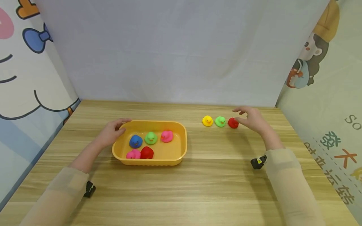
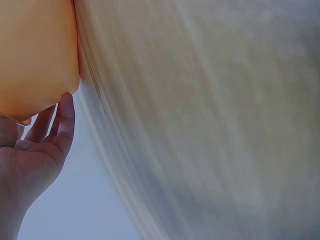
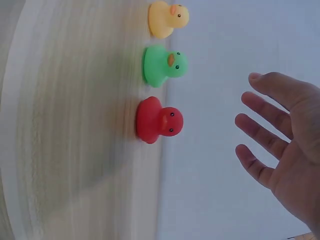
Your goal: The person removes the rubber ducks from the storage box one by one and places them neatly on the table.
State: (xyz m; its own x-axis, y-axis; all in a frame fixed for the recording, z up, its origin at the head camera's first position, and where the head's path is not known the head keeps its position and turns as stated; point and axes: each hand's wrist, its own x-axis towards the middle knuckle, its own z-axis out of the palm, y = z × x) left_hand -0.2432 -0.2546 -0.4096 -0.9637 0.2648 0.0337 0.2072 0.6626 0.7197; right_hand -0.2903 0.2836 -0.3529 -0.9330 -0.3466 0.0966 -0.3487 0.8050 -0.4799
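At the left end of a yellow-orange plastic tray [image 1: 158, 162], my left hand [image 1: 111, 132] holds the rim, its thumb over the edge; in the left wrist view, the fingers of the left hand [image 2: 40, 150] lie against the tray wall [image 2: 40, 55]. Inside sit a blue duck [image 1: 136, 142], a green duck [image 1: 151, 138], two pink ducks [image 1: 167, 136] and a red duck [image 1: 147, 153]. My right hand [image 1: 253, 120] hovers beside another red duck [image 1: 233, 123], fingers parted and nothing between them. The right wrist view shows a gap between this red duck [image 3: 159, 121] and the hand [image 3: 287, 135].
Left of that red duck, a green duck [image 1: 220, 121] and a yellow duck [image 1: 207, 121] stand in a row on the wooden table [image 1: 181, 191]. A pale curtain [image 1: 175, 56] hangs behind the table's far edge. Printed cloths flank both sides.
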